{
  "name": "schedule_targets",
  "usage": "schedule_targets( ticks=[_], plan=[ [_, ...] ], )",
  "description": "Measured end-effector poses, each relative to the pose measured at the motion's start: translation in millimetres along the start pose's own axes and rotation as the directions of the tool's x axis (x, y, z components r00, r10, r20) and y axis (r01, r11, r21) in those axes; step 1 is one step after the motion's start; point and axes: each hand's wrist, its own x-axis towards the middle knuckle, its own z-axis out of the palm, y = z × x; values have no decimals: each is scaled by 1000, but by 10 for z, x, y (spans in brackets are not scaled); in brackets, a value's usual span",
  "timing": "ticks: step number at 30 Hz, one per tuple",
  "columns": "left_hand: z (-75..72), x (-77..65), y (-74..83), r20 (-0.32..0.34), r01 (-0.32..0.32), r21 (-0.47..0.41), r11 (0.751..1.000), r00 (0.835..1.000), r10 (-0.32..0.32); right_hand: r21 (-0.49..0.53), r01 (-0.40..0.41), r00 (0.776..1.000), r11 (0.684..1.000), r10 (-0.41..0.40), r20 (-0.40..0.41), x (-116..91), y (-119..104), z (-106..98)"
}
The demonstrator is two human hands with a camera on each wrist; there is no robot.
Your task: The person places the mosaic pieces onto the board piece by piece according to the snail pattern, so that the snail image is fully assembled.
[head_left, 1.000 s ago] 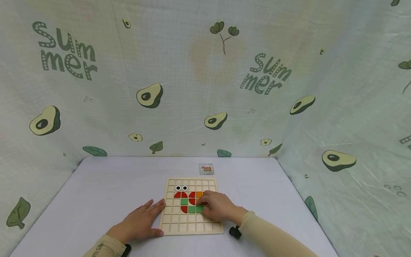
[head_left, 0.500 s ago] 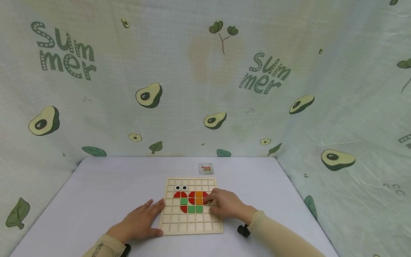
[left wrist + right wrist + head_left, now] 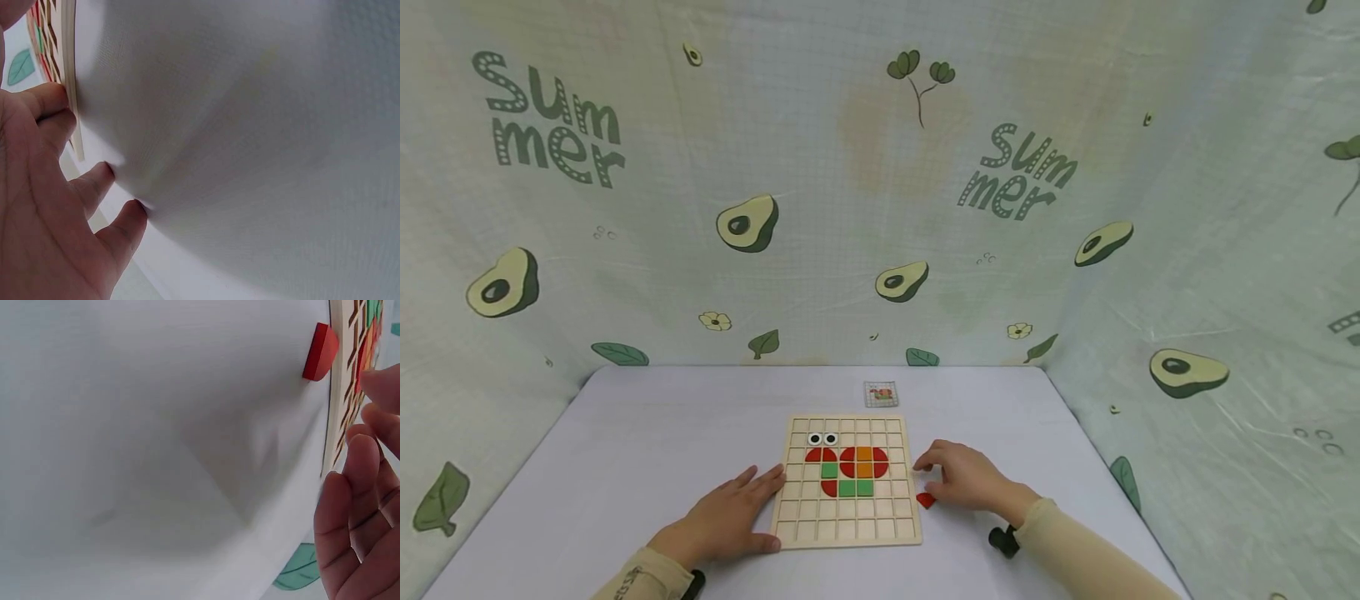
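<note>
A wooden grid board (image 3: 838,532) lies flat on the table. Red, orange and green tiles and two round eye pieces (image 3: 831,438) sit in its cells. My left hand (image 3: 730,512) rests spread at the board's left side, fingertips and thumb right at its edge. Just right of the board, my right hand (image 3: 962,475) hovers with thumb and fingers apart, holding nothing. Below its thumb, a loose red quarter-round tile (image 3: 926,500) lies close to the board's right edge. The right wrist view shows this red tile (image 3: 321,352) apart from the fingers.
Behind the board lies a small picture card (image 3: 881,394) with a coloured figure on a grid. A white cloth covers the table (image 3: 700,408). A printed curtain (image 3: 820,125) hangs at the back and sides.
My right hand has drawn back rightward off the board. Orange and red tiles at the right of the pattern now show fully, and the loose red tile has come into sight. My left hand stays put.
</note>
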Motion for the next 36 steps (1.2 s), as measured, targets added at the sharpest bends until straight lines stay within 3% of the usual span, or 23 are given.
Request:
schedule_targets(
  ticks=[8,27,32,36],
  plan=[
    [7,4,-11,2,-2,2,1000,1000,2,19,-10,998,1000,9,61,-116,49,45],
    [5,-1,-11,-1,-9,-11,1000,1000,9,-88,47,999,995,-47,-3,-142,35,182],
    [-10,-6,2,1,-4,-13,1000,1000,4,-138,20,999,990,-26,-40,-152,48,177],
    [-20,-12,3,1,-6,-14,1000,1000,6,-113,22,1000,993,-24,-19,-164,51,144]
  ],
)
